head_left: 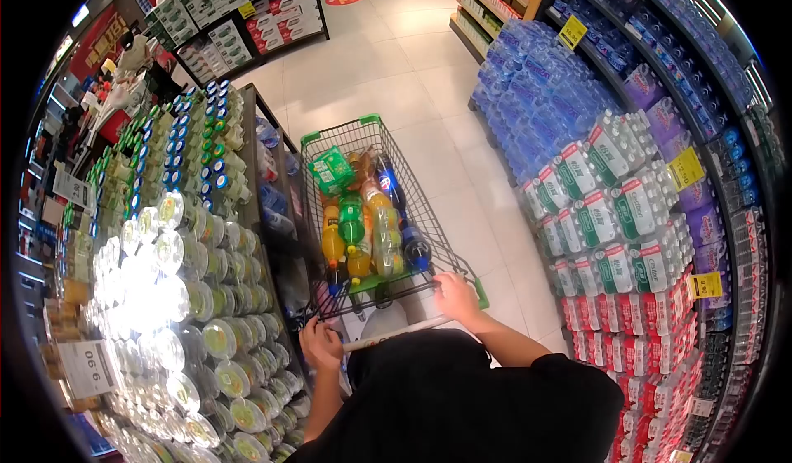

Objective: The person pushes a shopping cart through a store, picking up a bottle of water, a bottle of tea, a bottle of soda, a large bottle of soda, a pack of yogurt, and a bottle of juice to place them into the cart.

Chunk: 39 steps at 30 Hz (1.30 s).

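Note:
A wire shopping cart point(440, 215) with green corner pieces stands in front of me. My left hand point(322, 343) is closed at the left end of the cart's pale handle point(396, 333). Farther right, my right hand point(458, 298) curls over the right end, close to the basket's rear rim; the handle under its fingers is partly hidden. Inside the basket lie a green package point(332, 171), a green-labelled bottle point(351, 222), orange drink bottles point(332, 236), dark bottles with blue caps point(417, 248) and a clear-wrapped pack point(386, 236).
Stacked jars and cups point(223, 339) border the cart's left side. To the right rise blue-wrapped water packs point(536, 92), white-green bottle packs point(606, 215) and red packs point(627, 331) before tall shelves. A tiled aisle point(388, 75) runs ahead, with a boxed-goods display point(285, 17) at its left.

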{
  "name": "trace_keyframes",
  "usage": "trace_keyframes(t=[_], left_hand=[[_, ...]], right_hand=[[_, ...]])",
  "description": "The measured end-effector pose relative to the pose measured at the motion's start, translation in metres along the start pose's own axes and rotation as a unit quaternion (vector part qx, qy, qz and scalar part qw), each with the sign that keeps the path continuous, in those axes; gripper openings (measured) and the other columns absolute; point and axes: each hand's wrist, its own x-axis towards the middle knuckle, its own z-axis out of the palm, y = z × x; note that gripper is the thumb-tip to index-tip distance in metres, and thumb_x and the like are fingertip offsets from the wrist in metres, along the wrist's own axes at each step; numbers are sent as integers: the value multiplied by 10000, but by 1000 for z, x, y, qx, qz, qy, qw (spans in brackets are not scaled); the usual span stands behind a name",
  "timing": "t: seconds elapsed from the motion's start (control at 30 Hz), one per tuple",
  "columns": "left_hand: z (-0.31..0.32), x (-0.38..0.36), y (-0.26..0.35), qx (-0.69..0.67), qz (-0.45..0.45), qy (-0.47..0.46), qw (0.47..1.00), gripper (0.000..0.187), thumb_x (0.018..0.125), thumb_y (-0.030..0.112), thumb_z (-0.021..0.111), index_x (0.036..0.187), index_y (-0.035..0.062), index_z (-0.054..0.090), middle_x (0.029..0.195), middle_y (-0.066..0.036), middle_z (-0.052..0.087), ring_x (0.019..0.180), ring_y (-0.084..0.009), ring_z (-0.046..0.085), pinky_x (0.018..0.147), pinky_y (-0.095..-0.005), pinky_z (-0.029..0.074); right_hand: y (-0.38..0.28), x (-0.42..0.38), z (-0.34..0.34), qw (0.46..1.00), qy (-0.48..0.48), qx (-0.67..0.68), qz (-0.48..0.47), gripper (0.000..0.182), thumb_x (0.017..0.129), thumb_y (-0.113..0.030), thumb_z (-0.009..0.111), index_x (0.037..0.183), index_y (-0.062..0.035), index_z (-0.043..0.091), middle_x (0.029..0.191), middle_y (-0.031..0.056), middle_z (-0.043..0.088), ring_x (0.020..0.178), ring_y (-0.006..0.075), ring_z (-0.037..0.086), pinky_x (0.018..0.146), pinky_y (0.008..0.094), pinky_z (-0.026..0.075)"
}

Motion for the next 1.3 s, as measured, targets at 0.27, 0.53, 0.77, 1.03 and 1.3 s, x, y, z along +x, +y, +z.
trace_keyframes(t=[0.27,0.53,0.77,1.03,1.3], left_hand=[[33,111,-18,-22,48,-5,999,102,822,90,638,901,58,694,1181,-147,691,1101,-369,638,1065,-512,448],[79,246,-16,-18,54,2,998,128,817,110,654,934,63,677,1195,-150,677,1178,-346,616,1147,-541,405],[138,323,-5,57,-50,60,995,427,864,177,670,1261,23,641,1544,-257,454,1460,-447,386,1220,-595,271],[179,399,50,52,19,-87,995,425,983,281,616,1317,19,609,1597,-265,377,1531,-481,260,1230,-609,233],[206,488,79,23,12,-126,992,584,984,324,639,1446,-16,527,1664,-310,220,1549,-485,216,1233,-599,243]], right_hand=[[1,89,19,999,15,-32,4,188,860,-86,655,1046,-100,679,1098,77,676,1053,315,660,841,450,564],[9,193,44,995,6,-70,76,256,854,-130,655,1106,-90,674,1148,96,667,1100,321,645,862,461,569],[9,291,69,991,-25,-50,118,362,861,-164,655,1192,-18,639,1228,193,636,1191,369,605,932,479,556],[-17,381,104,995,-1,-55,85,552,824,-218,711,1279,53,556,1221,255,560,1207,419,527,985,476,529],[-58,476,143,986,-70,-5,150,826,861,-297,741,1510,59,375,1497,358,401,1410,509,370,1169,533,373]])
